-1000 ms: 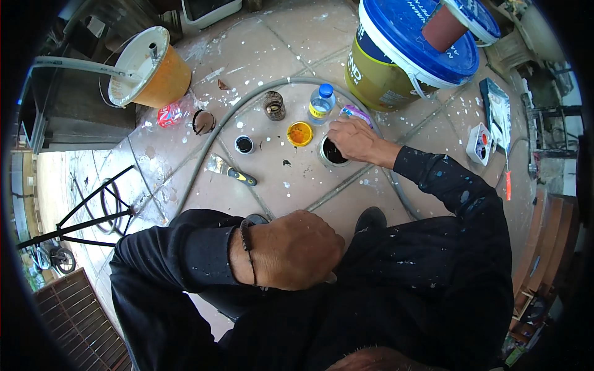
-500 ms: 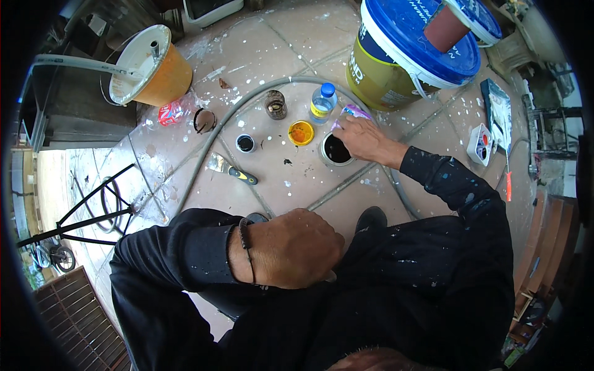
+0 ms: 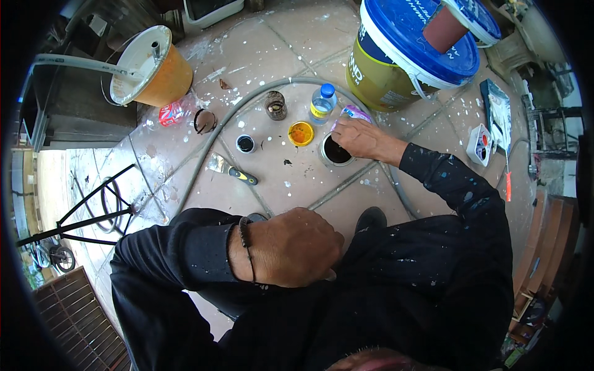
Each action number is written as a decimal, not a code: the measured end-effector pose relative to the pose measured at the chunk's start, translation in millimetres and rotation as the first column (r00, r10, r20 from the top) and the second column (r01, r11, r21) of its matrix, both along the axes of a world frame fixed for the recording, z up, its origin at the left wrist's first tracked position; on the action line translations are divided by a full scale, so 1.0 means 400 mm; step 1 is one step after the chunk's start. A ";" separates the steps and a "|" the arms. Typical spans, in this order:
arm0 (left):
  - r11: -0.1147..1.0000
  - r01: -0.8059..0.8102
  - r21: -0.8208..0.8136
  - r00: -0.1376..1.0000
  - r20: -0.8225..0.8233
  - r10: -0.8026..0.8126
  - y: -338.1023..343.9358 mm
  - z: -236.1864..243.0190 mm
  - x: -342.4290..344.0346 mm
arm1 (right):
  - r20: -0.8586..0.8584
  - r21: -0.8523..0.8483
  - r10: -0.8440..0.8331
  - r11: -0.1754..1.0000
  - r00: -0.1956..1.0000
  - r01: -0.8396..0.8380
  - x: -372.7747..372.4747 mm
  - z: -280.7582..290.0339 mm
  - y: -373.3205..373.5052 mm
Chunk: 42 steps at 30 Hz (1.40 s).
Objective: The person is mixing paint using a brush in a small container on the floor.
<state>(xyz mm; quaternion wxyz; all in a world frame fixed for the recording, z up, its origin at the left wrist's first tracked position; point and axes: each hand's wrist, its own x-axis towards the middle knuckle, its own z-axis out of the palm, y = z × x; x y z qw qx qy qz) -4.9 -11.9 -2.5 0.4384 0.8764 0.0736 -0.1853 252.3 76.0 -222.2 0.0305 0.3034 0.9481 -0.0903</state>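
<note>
My right hand (image 3: 360, 141) is over a can of dark liquid (image 3: 335, 151), fingers pinched; what they hold, if anything, is hidden. Behind them lies a purple packet (image 3: 354, 112). Left of the can sit a yellow tub with orange contents (image 3: 301, 135), a blue-capped bottle (image 3: 322, 105), a dirty glass jar (image 3: 275, 105) and a small pot of dark contents (image 3: 245, 144). A putty knife (image 3: 238, 175) lies below these. My left hand (image 3: 289, 247) is closed above my lap, with the edge of something grey, hard to make out, under it.
A grey hose (image 3: 235, 105) curves round the small containers. A paint bucket (image 3: 142, 83) stands back left, a large blue-lidded bucket (image 3: 408, 46) back right. A roller tray (image 3: 498, 114) and small white container (image 3: 479, 141) lie right. A black metal frame (image 3: 93, 215) is left.
My right hand has shifted slightly to the right since a second ago and stays over the can, its fingers moving a little. My left hand is almost unmoved.
</note>
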 end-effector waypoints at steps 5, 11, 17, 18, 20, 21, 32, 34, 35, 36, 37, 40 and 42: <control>1.000 -0.023 -0.008 0.999 0.035 0.023 -0.004 -0.012 -0.006 | 0.081 0.130 0.024 0.991 0.996 -0.034 -0.007 0.019 -0.035; 1.000 -0.001 -0.001 1.000 -0.002 0.001 -0.005 -0.004 0.002 | 0.094 -0.047 -0.088 0.995 0.992 0.093 -0.015 0.040 -0.013; 1.000 -0.008 -0.013 1.000 0.003 0.008 -0.005 -0.003 -0.002 | 0.006 -0.416 -0.284 0.871 0.959 0.261 -0.035 0.054 -0.001; 1.000 -0.012 -0.010 1.000 0.025 0.013 -0.006 -0.006 -0.006 | 0.009 -0.416 -0.283 0.871 0.959 0.262 -0.033 0.048 0.000; 1.000 -0.015 -0.010 1.000 0.025 0.015 -0.006 -0.008 -0.001 | -0.086 -0.448 -0.301 0.863 0.950 0.233 -0.020 0.031 -0.001; 1.000 -0.018 -0.012 0.999 0.028 0.019 -0.006 -0.008 0.002 | -0.088 -0.449 -0.303 0.863 0.949 0.233 -0.016 0.021 -0.001; 1.000 -0.020 0.009 0.999 0.050 0.019 -0.004 -0.010 -0.005 | 0.121 -0.219 0.010 0.976 0.993 0.017 -0.030 0.025 -0.032; 1.000 -0.022 -0.001 0.998 0.053 0.022 -0.004 -0.011 -0.003 | 0.007 -0.119 0.033 0.992 0.999 -0.032 -0.041 0.021 -0.034; 1.000 -0.019 0.002 0.999 0.046 0.019 -0.005 -0.011 -0.002 | -0.104 -0.013 0.069 0.997 0.992 -0.071 -0.044 0.021 -0.034; 1.000 -0.016 0.005 0.999 0.039 0.015 -0.006 -0.011 -0.002 | -0.104 -0.012 0.069 0.997 0.992 -0.071 -0.042 0.022 -0.031; 1.000 -0.017 0.006 0.999 0.039 0.016 -0.005 -0.009 -0.001 | -0.077 0.098 0.142 0.986 0.987 -0.135 -0.037 0.020 -0.026; 1.000 -0.009 -0.003 1.000 -0.007 0.009 -0.003 -0.002 -0.001 | 0.025 0.250 0.225 0.942 0.974 -0.224 -0.013 0.014 -0.033; 1.000 -0.007 0.009 0.999 0.039 0.006 -0.005 -0.002 -0.007 | 0.093 0.292 0.232 0.923 0.968 -0.250 -0.005 0.005 -0.045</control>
